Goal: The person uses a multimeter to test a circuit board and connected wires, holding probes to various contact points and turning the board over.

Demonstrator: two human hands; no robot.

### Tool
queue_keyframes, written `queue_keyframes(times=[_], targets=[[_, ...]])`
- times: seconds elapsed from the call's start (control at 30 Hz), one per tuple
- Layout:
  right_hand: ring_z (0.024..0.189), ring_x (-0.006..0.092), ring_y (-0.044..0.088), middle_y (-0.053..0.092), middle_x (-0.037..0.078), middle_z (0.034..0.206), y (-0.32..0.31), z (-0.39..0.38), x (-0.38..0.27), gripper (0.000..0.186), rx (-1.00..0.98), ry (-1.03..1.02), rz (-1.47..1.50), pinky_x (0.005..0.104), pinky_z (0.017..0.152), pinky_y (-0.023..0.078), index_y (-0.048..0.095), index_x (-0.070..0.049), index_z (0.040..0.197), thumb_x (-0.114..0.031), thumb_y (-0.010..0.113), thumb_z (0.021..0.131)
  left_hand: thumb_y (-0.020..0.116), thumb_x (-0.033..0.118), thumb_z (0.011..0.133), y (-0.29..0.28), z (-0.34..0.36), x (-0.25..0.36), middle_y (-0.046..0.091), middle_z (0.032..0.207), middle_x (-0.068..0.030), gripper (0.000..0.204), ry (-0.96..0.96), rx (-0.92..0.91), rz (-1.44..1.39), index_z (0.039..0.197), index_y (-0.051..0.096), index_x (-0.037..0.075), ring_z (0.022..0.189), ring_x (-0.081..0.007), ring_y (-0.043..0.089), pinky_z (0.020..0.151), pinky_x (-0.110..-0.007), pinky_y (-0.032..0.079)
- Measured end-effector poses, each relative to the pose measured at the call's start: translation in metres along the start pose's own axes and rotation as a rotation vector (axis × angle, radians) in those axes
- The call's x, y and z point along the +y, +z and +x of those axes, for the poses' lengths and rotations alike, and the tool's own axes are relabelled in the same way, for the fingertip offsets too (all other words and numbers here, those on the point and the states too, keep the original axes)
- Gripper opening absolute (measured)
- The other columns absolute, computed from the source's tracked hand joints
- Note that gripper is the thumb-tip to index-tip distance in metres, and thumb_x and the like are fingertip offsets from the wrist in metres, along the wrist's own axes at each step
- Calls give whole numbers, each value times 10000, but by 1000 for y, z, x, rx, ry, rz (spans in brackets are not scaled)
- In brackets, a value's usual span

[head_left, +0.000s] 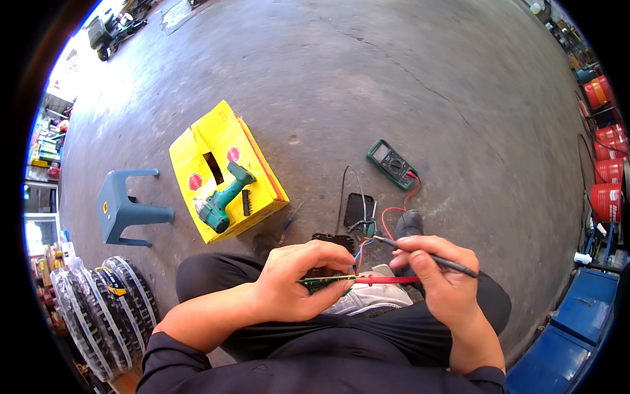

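Note:
My left hand [305, 282] is closed on a green circuit board [318, 280], edge-on, with wires at its far side. My right hand [443, 269] grips a black probe [459, 266], whose tip points toward red and blue wires [364, 246]. A red probe [387, 280] lies across from the board toward my right hand; whether my fingers hold it is unclear. Beyond them are an open black case [357, 208], more black plastic partly hidden by my left hand [331, 240], and a green multimeter [392, 163] with a red lead on the floor.
A yellow carton [256, 171] bears a green power tool [220, 203]. A blue stool [125, 203] stands left, above wrapped tyres [98, 315]. Along the right are red drums [607, 200] and blue metal cabinets [577, 308]. A small screwdriver [289, 220] lies beside the carton.

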State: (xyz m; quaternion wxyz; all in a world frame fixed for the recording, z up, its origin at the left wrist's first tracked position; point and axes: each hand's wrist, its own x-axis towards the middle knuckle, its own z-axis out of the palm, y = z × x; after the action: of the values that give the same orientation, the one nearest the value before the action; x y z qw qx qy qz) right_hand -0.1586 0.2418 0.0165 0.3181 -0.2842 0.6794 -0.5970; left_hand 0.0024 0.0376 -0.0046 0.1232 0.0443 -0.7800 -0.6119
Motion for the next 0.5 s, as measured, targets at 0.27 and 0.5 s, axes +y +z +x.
queue_keyframes(times=[0.27,0.5], targets=[[729,183,706,766,117,838,-5,3,-3,143,-46,-129,-132,298,701,533,778,17,1019,-105,714,980,839,-37,826,1,-2,-6,744,1007,-130,401,38,-50,41,1149,600,-36,894,-160,772,772,-265,604],[750,257,721,774,128,881,0,5,-1,114,-77,-184,-246,344,726,541,771,11,986,-89,726,956,836,-20,825,4,-2,0,735,1013,-96,340,-12,-27,19,1118,666,3,887,-165,781,766,-271,624]])
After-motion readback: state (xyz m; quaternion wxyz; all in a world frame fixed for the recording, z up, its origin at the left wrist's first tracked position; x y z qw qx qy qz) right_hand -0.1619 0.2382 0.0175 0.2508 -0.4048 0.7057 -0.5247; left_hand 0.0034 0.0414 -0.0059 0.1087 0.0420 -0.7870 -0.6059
